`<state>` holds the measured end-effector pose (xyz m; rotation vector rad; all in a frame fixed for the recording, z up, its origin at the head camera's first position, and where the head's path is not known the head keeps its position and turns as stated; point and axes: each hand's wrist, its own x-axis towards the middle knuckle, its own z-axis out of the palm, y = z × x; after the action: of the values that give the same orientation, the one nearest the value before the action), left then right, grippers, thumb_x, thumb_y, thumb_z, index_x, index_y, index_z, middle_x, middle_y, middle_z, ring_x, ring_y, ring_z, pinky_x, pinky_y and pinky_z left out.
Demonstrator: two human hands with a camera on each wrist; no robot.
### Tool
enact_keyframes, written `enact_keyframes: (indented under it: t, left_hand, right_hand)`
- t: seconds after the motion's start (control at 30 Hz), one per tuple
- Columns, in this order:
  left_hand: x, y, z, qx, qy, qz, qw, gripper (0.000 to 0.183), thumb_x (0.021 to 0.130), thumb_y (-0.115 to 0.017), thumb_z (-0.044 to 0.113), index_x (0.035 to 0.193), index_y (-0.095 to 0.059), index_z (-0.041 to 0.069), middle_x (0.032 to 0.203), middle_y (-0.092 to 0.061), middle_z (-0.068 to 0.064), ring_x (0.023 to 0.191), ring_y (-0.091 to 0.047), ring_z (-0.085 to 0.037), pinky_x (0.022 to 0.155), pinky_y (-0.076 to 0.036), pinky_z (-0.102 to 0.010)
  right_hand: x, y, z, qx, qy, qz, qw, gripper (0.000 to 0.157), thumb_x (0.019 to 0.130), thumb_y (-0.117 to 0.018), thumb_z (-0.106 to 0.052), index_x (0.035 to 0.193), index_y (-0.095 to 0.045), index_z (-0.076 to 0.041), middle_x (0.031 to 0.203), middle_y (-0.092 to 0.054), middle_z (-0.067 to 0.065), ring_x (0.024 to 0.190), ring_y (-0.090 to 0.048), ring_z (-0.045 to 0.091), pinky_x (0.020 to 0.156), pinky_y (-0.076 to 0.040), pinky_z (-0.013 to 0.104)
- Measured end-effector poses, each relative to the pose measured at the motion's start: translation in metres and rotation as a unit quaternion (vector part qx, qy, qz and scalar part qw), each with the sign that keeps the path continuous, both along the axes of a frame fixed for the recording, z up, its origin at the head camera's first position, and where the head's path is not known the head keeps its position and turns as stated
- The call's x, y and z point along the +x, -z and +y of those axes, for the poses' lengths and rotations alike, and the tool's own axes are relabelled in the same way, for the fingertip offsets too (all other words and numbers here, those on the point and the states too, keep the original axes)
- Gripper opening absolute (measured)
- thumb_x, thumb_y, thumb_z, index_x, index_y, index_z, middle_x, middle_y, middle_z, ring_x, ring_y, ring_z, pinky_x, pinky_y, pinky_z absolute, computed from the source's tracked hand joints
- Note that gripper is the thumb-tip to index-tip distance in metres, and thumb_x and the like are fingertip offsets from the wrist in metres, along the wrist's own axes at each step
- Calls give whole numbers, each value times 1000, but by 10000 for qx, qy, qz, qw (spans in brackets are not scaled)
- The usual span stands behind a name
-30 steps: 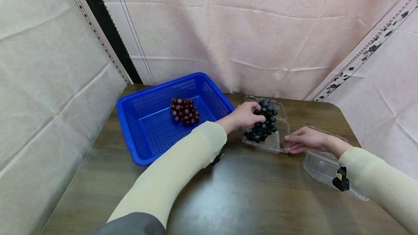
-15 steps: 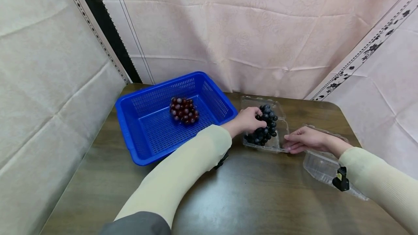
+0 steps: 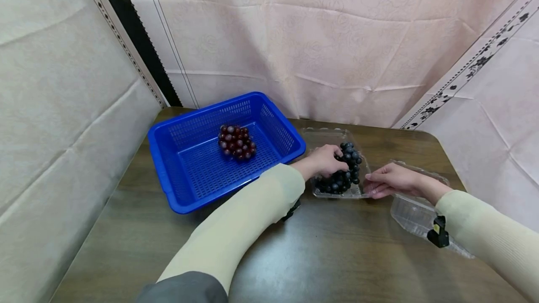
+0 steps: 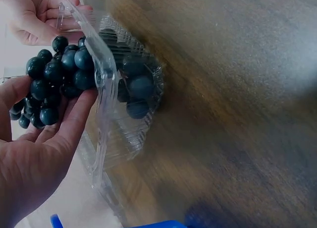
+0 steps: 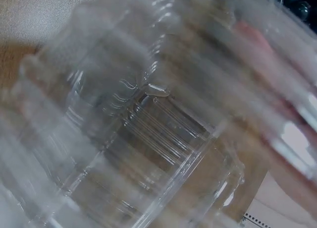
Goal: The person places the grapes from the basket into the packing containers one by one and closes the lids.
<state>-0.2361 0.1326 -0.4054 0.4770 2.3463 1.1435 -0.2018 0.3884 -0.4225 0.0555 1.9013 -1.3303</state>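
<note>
My left hand (image 3: 327, 160) holds a bunch of dark grapes (image 3: 353, 162) between thumb and fingers. The bunch sits largely within a clear plastic clamshell container (image 3: 332, 196), which lies with its lid folded back. In the left wrist view, lower grapes (image 4: 140, 86) show through the container's ribbed wall, and fingers support the upper ones. My right hand (image 3: 389, 180) pinches the container's front right corner with thumb and fingertips. A bunch of red grapes (image 3: 236, 142) lies apart from both hands, inside a blue basket (image 3: 198, 167).
Another clear plastic container (image 3: 414, 214) lies beneath my right forearm and fills much of the right wrist view. The brown wooden table (image 3: 320, 256) ends at a pale cloth curtain (image 3: 337, 50) behind the basket and container.
My left hand has moved slightly right and toward me with the dark grapes, lower into the container. The container's far part has shifted left, while my right hand stays at its corner.
</note>
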Motion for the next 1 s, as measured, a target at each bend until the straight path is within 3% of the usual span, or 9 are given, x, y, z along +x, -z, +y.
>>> enact_keyframes:
  t: [0.17,0.27,0.5,0.7,0.8,0.9,1.0]
  left_hand:
    - [0,1,3,28,86,-182,9998,43,86,-71,28,125,-59,14,124,-59,-6,82,-70,-25,69,-60,-34]
    - [0,2,4,-74,149,-196,9997,42,87,-71,27,126,-61,15,130,-56,-6,87,-69,-25,70,-60,-34]
    - [2,2,3,-467,563,-126,9972,24,90,-68,22,114,-69,17,107,-61,0,77,-62,-17,71,-60,-34]
    - [3,-2,2,-885,887,309,9916,26,90,-67,19,116,-70,20,124,-59,5,79,-56,-12,59,-56,-22]
    - [3,-5,1,-1108,1092,548,9863,31,91,-66,21,122,-67,21,124,-60,4,89,-58,-14,59,-52,-19]
    - [1,-7,-1,-1083,1018,419,9880,36,91,-66,22,127,-64,19,125,-59,1,87,-60,-15,59,-52,-22]
    - [-2,-11,-2,-1033,852,468,9899,32,91,-66,23,122,-64,15,118,-60,-1,77,-62,-14,59,-54,-25]
  right_hand:
    - [-1,1,-2,21,3,51,10000,46,104,-44,-19,123,-49,23,108,-66,29,92,-70,24,85,-56,40]
    - [-1,0,-3,17,-19,64,10000,46,104,-44,-19,123,-49,23,109,-65,30,93,-70,25,86,-55,41]
    - [0,0,-5,5,-85,171,9998,46,104,-45,-19,123,-50,22,111,-64,32,90,-71,24,85,-55,42]
    - [2,1,-5,-16,-43,206,9998,45,104,-44,-18,124,-49,22,112,-62,34,92,-71,24,85,-56,41]
    - [2,1,-5,18,-48,216,9998,45,104,-44,-18,124,-50,22,113,-62,33,92,-71,24,84,-56,41]
    - [2,0,-5,14,-51,198,9998,45,104,-45,-19,124,-50,21,113,-62,33,92,-71,24,85,-56,41]
    - [2,0,-6,-44,-72,184,9998,44,104,-44,-18,125,-49,21,114,-61,34,94,-70,25,86,-55,43]
